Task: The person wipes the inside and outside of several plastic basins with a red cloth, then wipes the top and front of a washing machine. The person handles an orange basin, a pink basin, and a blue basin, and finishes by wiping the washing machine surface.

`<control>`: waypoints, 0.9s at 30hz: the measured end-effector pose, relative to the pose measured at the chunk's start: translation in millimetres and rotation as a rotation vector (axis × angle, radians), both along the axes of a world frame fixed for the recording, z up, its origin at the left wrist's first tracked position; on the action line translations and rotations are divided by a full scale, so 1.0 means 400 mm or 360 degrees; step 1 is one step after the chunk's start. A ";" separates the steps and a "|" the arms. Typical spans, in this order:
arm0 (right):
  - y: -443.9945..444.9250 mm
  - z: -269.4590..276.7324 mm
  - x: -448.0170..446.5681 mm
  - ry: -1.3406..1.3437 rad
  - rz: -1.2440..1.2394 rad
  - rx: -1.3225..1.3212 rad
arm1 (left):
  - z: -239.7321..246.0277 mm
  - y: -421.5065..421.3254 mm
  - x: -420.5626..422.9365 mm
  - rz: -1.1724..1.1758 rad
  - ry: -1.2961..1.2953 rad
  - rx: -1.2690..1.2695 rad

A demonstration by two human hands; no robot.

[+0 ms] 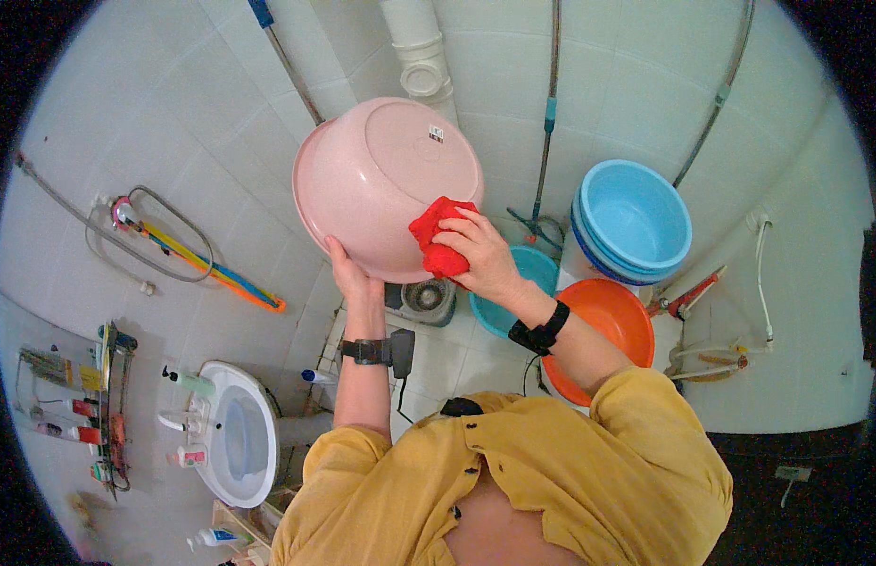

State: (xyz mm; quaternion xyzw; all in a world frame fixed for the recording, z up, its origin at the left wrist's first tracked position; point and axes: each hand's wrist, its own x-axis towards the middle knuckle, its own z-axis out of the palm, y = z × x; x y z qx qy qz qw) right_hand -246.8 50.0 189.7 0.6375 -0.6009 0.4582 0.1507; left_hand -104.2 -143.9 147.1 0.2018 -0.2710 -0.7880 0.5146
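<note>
A large pink plastic basin [381,191] is tilted up in front of me, its round underside with a small label facing my view. My left hand [354,272] grips the basin at its rim, low on the left. In my right hand [480,247] is a crumpled red cloth [441,237], pressed against the basin's outer wall at the lower right. The inside of the basin is hidden from view.
A blue-green basin [491,315], an orange basin [632,325] and stacked blue basins [632,212] stand at the right. A white washbasin [268,439] is at lower left. Long poles [545,156] lean on the tiled wall; a white drainpipe [413,35] runs behind.
</note>
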 end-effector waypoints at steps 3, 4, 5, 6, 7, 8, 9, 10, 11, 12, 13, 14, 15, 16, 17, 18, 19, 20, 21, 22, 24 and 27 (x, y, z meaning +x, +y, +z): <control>-0.018 0.030 0.014 0.0124 -0.0020 -0.0101 | 0.013 0.014 -0.011 0.0039 -0.0051 -0.0061; -0.033 0.055 0.029 0.0193 -0.0021 -0.0153 | 0.021 0.017 -0.013 0.0019 -0.0033 -0.0099; -0.053 0.086 0.037 0.0238 0.0014 -0.0191 | 0.030 0.019 -0.013 -0.0013 0.0000 -0.0165; -0.076 0.121 0.036 0.0286 0.0053 -0.0241 | 0.040 0.021 -0.014 -0.0014 -0.0048 -0.0193; -0.101 0.156 0.032 0.0336 0.0093 -0.0280 | 0.050 0.021 -0.009 -0.0025 -0.0079 -0.0249; -0.143 0.198 0.020 0.0325 0.0114 -0.0343 | 0.062 0.019 0.000 -0.0018 -0.0088 -0.0300; -0.182 0.238 -0.009 0.0323 0.0143 -0.0378 | 0.073 0.021 0.010 -0.0035 -0.0093 -0.0301; -0.201 0.268 -0.059 0.0160 0.0091 -0.0391 | 0.082 0.025 0.021 -0.0038 -0.0085 -0.0301; -0.201 0.280 -0.147 0.0077 0.0079 -0.0486 | 0.084 0.044 0.008 -0.0040 -0.0118 -0.0237; -0.214 0.292 -0.213 -0.0135 -0.0002 -0.0439 | 0.095 0.049 0.021 -0.0055 -0.0108 -0.0120; -0.222 0.286 -0.268 -0.0224 -0.0051 -0.0515 | 0.108 0.053 0.029 -0.0049 -0.0053 -0.0180; -0.215 0.260 -0.317 -0.0339 -0.0130 -0.0444 | 0.119 0.056 0.039 -0.0055 -0.0009 -0.0187; -0.206 0.225 -0.352 -0.0421 -0.0225 -0.0386 | 0.129 0.060 0.043 -0.0072 0.0068 -0.0229; -0.201 0.173 -0.355 -0.0830 -0.0092 -0.0420 | 0.137 0.062 0.045 -0.0071 0.0056 -0.0225; -0.194 0.125 -0.346 -0.1238 0.0024 -0.0436 | 0.144 0.061 0.045 -0.0083 0.0078 -0.0260; -0.190 0.097 -0.342 -0.1718 0.0068 -0.0402 | 0.149 0.060 0.037 -0.0074 0.0090 -0.0322; -0.176 0.056 -0.306 -0.1976 0.0224 -0.0515 | 0.150 0.061 0.028 -0.0048 0.0144 -0.0273; -0.177 0.032 -0.266 -0.2087 0.0290 -0.0547 | 0.147 0.065 0.016 -0.0006 0.0172 -0.0241; -0.179 0.006 -0.203 -0.2304 0.0212 -0.0545 | 0.143 0.070 0.000 0.0037 0.0191 -0.0150; -0.168 -0.018 -0.138 -0.2393 0.0312 -0.0493 | 0.140 0.072 -0.013 0.0084 0.0190 -0.0221; -0.158 -0.037 -0.015 -0.2353 0.0296 -0.0348 | 0.140 0.073 -0.038 0.0180 0.0174 -0.0262; -0.143 -0.010 0.048 -0.2730 0.0633 -0.0450 | 0.147 0.077 -0.065 0.0471 -0.0117 -0.0263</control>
